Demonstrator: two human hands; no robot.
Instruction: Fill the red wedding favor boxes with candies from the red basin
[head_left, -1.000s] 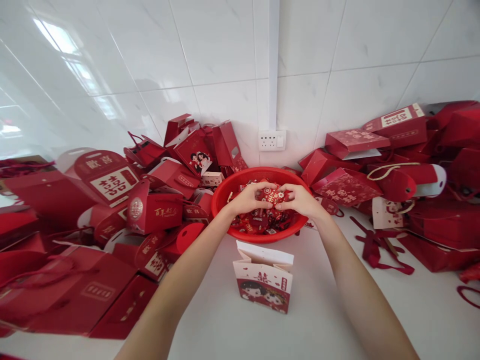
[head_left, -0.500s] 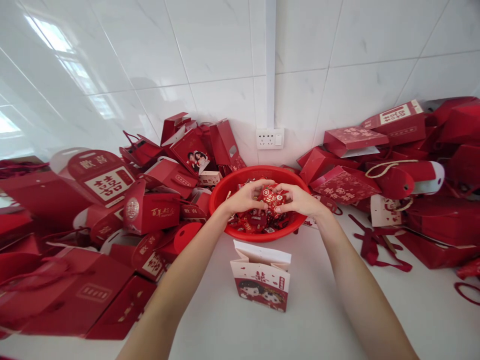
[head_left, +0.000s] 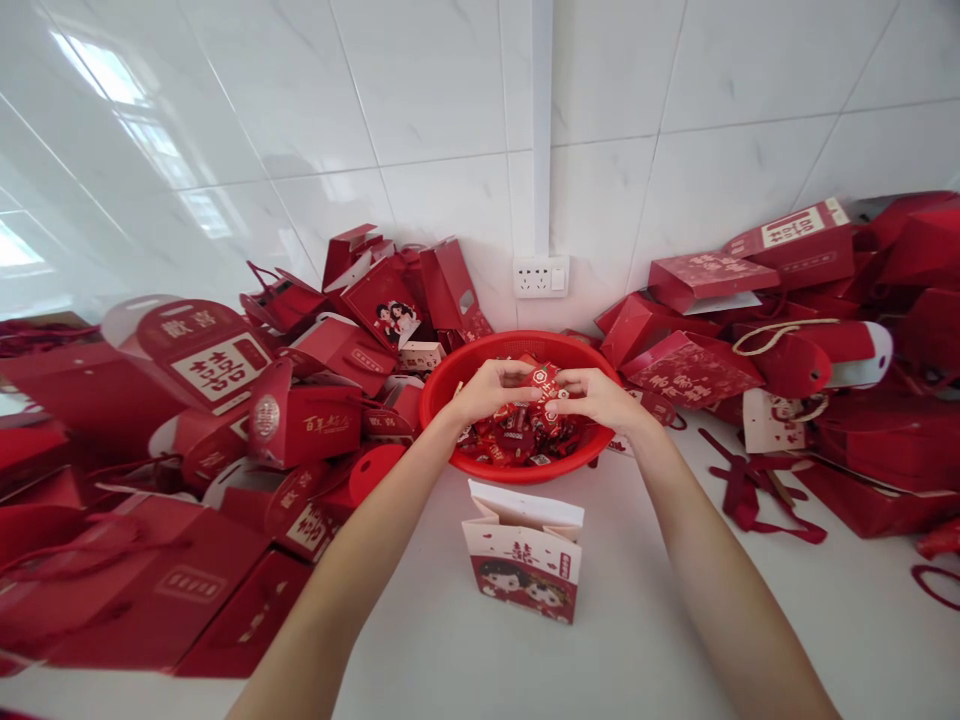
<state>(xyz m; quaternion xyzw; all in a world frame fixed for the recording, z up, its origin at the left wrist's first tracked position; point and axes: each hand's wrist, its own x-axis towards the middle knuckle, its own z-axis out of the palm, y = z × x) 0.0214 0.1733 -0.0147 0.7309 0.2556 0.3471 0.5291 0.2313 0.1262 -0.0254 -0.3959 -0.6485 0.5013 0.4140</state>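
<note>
Over a red plastic basket point(head_left: 444, 437) my left hand point(head_left: 489, 390) and my right hand point(head_left: 598, 396) face each other with curled fingers. Between them is a small red printed packet point(head_left: 544, 378), gripped from both sides; whether it is one packet or more I cannot tell. Below the hands, the basket holds many shiny red wrapped pieces point(head_left: 510, 440). In front of the basket a white and red gift box point(head_left: 523, 580) stands upright on the white table, its top open and two cartoon faces printed on its front.
Red gift boxes and bags point(head_left: 217, 372) are heaped on the left, and more red boxes point(head_left: 701, 372) on the right. A dark red ribbon point(head_left: 742, 490) lies on the table at right. Behind are a tiled wall and a socket point(head_left: 540, 277).
The packet between my hands has turned and shows a narrower face. My fingers have shifted slightly on it; the gift box and basket stay put.
</note>
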